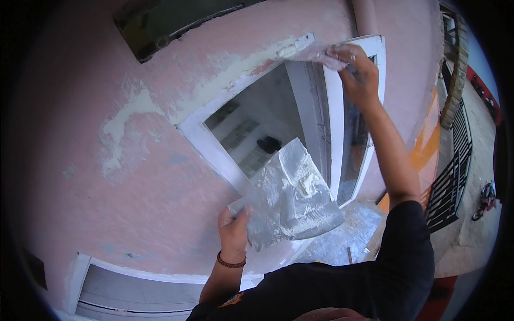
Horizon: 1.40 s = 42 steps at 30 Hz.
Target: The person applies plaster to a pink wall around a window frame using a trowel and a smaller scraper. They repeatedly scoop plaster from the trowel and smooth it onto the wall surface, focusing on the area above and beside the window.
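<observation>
Putty patchily lines the window frame's top edge, much pink wall uncoated, the right hand gripping a scraper, the left hand a loaded sheet.

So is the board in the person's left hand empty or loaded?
Loaded, but not covered: the grey board carries a pale lump of paste plus smears, with grey showing between.
</observation>
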### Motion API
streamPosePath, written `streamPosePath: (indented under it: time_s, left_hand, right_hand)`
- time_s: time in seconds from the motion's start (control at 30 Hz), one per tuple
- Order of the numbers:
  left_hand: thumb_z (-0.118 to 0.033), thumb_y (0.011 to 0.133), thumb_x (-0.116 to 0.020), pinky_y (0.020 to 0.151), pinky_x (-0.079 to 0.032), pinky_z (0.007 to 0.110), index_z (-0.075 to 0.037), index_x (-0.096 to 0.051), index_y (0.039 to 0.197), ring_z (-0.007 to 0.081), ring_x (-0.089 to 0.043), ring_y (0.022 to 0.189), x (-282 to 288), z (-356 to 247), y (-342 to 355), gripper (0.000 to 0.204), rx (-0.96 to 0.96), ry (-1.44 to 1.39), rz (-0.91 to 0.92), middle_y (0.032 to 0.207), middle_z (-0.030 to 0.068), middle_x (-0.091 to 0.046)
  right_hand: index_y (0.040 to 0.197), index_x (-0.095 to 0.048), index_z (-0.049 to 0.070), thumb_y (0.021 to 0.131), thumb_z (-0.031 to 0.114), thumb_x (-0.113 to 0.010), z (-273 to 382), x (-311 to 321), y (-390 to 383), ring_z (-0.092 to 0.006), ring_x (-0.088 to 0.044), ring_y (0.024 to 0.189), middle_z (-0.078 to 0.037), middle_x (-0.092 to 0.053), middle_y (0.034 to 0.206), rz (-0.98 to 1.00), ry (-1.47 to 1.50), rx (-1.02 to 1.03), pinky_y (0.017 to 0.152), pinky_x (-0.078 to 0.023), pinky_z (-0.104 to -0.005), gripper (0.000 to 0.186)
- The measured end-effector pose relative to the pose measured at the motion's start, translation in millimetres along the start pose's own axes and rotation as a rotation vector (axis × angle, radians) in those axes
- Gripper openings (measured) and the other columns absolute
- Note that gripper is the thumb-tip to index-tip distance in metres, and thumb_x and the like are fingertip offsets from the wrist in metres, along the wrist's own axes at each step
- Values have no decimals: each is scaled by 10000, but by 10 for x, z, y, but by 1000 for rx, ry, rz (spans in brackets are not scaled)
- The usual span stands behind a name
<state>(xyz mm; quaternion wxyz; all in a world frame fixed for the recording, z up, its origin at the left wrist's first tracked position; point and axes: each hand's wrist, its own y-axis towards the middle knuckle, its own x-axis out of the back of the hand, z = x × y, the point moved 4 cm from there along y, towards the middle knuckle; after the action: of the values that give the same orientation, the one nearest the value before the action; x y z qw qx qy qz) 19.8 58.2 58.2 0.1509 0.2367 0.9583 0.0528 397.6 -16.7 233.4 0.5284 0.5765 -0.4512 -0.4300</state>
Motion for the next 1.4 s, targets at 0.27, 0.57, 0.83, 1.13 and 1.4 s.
streamPosePath:
  time_s: [0.27, 0.57, 0.83, 1.13, 1.4]
  left_hand:
    - [-7, 914, -634, 836, -501, 292, 24, -667, 1117, 133, -635, 914, 89, 91, -83, 208, 18, 16, -100, 1033, 61, -695]
    - [-3, 919, -627, 797, -502, 280, 4, -681, 1088, 121, -635, 872, 168, 122, -183, 177, 22, -23, -163, 990, 43, -699]
    - [0, 912, -630, 807, -499, 280, 7, -674, 1091, 123, -633, 871, 182, 137, -167, 184, 35, -8, -173, 981, 45, -694]
    - [-72, 932, -607, 775, -556, 307, 23, -649, 1135, 168, -685, 859, 241, 220, -136, 228, 30, 20, -144, 1004, 91, -708]
    - [-2, 917, -624, 830, -491, 282, 3, -676, 1098, 117, -628, 893, 261, 227, -178, 188, 40, -31, -177, 996, 41, -693]
  right_hand:
    - [1102, -704, 5, 910, 59, -704, -918, -302, 750, -301, -682, 1022, -149, -713, 1072, 483, -2, -60, 911, -539, -356, 200]
    - [1101, -647, -37, 803, 111, -697, -973, -539, 1352, -413, -646, 962, -269, -674, 1023, 643, 136, 146, 870, -499, -443, 337]
    - [1165, -630, -44, 853, 69, -670, -1231, -384, 1332, -353, -658, 1005, -227, -691, 1057, 332, 113, 63, 903, -506, -412, 334]
    - [995, -619, -48, 841, 36, -646, -611, -370, 1117, -410, -638, 884, -247, -640, 927, 479, 113, 202, 780, -503, -431, 178]
    - [1136, -648, -36, 845, 71, -670, -656, -296, 1243, -363, -661, 997, -242, -674, 1054, 522, 224, 130, 884, -508, -421, 311]
